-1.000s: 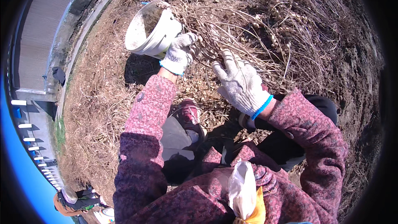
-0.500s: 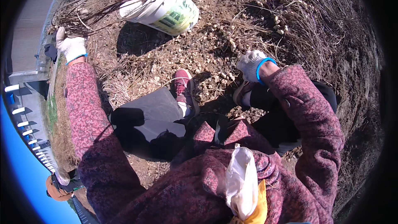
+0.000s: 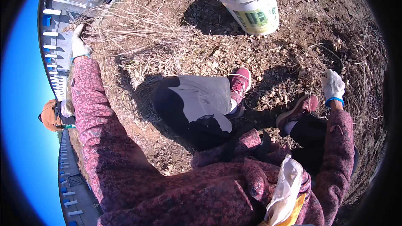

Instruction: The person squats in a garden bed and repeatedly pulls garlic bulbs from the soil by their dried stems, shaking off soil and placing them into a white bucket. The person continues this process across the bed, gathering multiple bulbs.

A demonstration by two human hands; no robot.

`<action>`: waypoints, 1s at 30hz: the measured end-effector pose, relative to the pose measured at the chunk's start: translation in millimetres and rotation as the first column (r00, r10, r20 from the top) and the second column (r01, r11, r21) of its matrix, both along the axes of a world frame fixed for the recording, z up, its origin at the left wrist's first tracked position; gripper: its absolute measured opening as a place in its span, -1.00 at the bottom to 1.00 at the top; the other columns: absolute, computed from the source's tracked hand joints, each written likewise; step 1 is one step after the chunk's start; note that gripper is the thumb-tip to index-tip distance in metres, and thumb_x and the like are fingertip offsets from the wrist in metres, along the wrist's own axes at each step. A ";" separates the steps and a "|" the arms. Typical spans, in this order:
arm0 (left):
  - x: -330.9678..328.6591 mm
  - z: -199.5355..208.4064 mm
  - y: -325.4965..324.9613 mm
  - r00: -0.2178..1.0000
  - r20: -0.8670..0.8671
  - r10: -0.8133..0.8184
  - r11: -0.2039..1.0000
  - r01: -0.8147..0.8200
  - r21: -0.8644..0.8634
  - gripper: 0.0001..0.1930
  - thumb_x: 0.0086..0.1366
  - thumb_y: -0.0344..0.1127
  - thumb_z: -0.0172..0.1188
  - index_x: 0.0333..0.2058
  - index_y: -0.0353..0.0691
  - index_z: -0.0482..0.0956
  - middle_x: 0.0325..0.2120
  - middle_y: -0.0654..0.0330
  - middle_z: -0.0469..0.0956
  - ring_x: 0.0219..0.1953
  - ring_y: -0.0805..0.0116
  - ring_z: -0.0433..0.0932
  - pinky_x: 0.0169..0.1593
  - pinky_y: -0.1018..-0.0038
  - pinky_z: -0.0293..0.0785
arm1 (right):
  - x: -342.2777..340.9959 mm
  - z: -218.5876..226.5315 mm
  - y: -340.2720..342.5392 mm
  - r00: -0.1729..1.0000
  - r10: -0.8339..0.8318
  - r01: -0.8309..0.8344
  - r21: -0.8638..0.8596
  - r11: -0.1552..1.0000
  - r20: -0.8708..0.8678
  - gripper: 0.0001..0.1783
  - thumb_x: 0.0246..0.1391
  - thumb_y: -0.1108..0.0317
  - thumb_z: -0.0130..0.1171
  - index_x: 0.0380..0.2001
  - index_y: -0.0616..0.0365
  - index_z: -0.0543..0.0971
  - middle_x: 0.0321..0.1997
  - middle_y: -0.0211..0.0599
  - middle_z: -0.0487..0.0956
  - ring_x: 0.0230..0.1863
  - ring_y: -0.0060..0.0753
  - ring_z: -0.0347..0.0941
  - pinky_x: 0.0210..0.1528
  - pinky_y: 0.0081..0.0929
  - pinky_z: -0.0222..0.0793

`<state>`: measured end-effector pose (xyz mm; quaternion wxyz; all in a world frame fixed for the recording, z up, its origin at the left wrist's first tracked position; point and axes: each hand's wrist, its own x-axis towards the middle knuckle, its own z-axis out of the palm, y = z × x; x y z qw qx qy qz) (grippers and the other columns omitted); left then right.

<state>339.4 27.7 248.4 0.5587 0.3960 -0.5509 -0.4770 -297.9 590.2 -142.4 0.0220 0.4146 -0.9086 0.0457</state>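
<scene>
My left hand (image 3: 81, 44), in a white knit glove with a blue cuff, is stretched far out to the left. Its fingers close round the end of a bundle of dry stalks (image 3: 121, 27), thumb pointing up. The bundle lies toward a heap of pale dry stalks (image 3: 161, 54) beside my knee. On the right, my other gloved hand, the right one (image 3: 333, 84), is low by the dark dry plants (image 3: 360, 69). Its fingers are bent, and what lies under them is hidden.
A white bucket (image 3: 247, 10) with a green print stands ahead, soil-coloured contents showing inside. Dry leaf litter and small pale pods cover the ground round my red shoes (image 3: 240, 81). A person in an orange top (image 3: 52, 115) is far off at the left, near a row of white pipes.
The view has swung left, so the bucket appears further right. The stalks in my left hand no longer cross over the bucket. My right hand has reached out to the right-hand plants.
</scene>
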 end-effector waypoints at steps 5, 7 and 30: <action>3.3 56.3 -22.3 0.778 0.586 0.226 0.964 -0.264 -0.020 -0.75 0.29 -0.17 0.20 -0.21 -0.22 0.65 -0.40 0.17 0.68 -0.37 0.30 0.66 -0.26 0.43 0.59 | -4.8 6.5 -1.5 0.966 -0.132 0.121 -0.059 0.991 -0.221 -0.27 0.03 0.03 0.36 0.22 0.01 0.36 0.18 -0.17 0.47 0.19 -0.04 0.41 0.13 -0.08 0.42; 1.0 60.6 -29.4 0.602 0.756 0.255 0.962 -0.239 -0.134 -0.72 0.30 -0.14 0.17 -0.17 -0.23 0.62 -0.33 0.14 0.63 -0.30 0.24 0.61 -0.20 0.39 0.55 | -6.5 1.3 -5.2 0.979 -0.134 0.149 0.094 0.984 -0.154 0.08 -0.06 -0.07 0.42 0.44 -0.05 0.09 0.45 -0.08 0.22 0.40 0.05 0.19 0.29 -0.03 0.30; 103.5 -401.1 118.4 -0.087 0.983 -0.161 0.864 -0.493 0.098 -0.39 0.42 0.08 -0.13 0.31 -0.12 0.27 0.36 -0.12 0.14 0.39 -0.21 0.10 0.39 -0.03 0.14 | -35.6 -104.7 22.3 0.866 -0.241 0.184 0.171 0.968 0.438 -0.04 -0.04 0.26 0.34 0.44 -0.07 0.16 0.13 0.07 0.56 0.04 0.06 0.55 0.07 -0.19 0.42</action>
